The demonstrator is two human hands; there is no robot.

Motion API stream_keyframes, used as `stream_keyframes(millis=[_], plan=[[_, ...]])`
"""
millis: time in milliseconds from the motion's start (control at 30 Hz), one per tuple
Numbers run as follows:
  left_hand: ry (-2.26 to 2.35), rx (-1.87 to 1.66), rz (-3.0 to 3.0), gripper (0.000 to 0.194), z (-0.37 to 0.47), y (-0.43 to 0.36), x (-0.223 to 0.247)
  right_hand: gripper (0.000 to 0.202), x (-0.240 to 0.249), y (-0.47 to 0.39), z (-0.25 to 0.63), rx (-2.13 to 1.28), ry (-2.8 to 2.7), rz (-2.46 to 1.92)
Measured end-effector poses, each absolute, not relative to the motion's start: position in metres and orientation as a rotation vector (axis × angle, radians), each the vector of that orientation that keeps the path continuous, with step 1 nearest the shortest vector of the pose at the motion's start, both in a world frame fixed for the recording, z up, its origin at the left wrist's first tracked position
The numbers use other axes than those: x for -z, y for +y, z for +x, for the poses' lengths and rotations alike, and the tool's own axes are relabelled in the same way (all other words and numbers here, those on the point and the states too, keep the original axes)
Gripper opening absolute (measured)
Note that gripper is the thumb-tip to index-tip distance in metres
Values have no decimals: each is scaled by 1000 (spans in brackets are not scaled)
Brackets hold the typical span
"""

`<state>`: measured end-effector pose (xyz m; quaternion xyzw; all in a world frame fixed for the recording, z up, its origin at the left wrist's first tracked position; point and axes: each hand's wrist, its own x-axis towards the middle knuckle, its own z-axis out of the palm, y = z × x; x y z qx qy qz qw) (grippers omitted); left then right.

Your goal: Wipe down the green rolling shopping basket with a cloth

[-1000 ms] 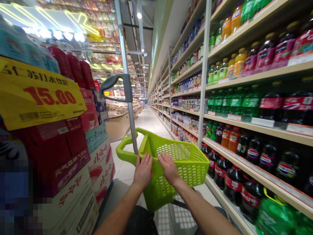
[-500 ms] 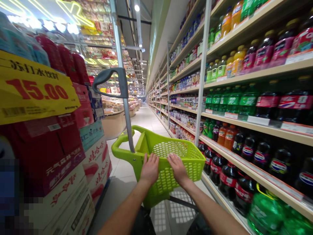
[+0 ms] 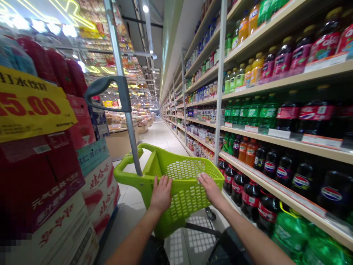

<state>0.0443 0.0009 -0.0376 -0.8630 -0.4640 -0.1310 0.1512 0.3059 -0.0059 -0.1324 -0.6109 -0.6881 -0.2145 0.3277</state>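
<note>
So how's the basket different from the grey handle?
The basket is green; the handle is grey. The basket is big with many holes; the handle is a smaller loop with one opening. The left hand and right hand rest on the basket; neither touches the handle. Both have openings.

Before me, the pale tiled floor (image 3: 162,132) is carrying a green cart (image 3: 183,191); on my right, beige shelves (image 3: 275,85) are holding rows of bottles (image 3: 268,113).

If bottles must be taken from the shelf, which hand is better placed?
Probably the right hand: it rests at the rim of the green basket, nearer the bottles. The left hand is farther from them, toward the grey handle.
</note>
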Motion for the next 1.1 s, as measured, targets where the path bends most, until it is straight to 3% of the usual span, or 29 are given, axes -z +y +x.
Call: stream_keyframes(millis=[167, 267, 467, 667, 833, 933, 1100], plan=[[-1345, 420, -2467, 57, 44, 1, 40, 48, 141, -24, 370, 550, -1428, -1892], [-1356, 425, -2443, 57, 46, 0, 41, 52, 145, -18, 346, 562, -1470, -1842], [-1340, 357, -2480, 60, 42, 0, 39, 64, 132, -1, 268, 602, -1778, -1339], [-1339, 385, -2497, 61, 43, 0, 42, 48, 135, 0, 321, 541, -1401, -1632], [-1347, 403, -2518, 61, 43, -1, 41, 60, 124, 0, 269, 436, -1701, -1417], [-1349, 394, -2539, 61, 41, -2, 39, 57, 118, -3, 250, 453, -1871, -1315], [-1376, 401, -2557, 62, 43, -5, 37, 46, 122, -5, 292, 539, -1659, -1630]])
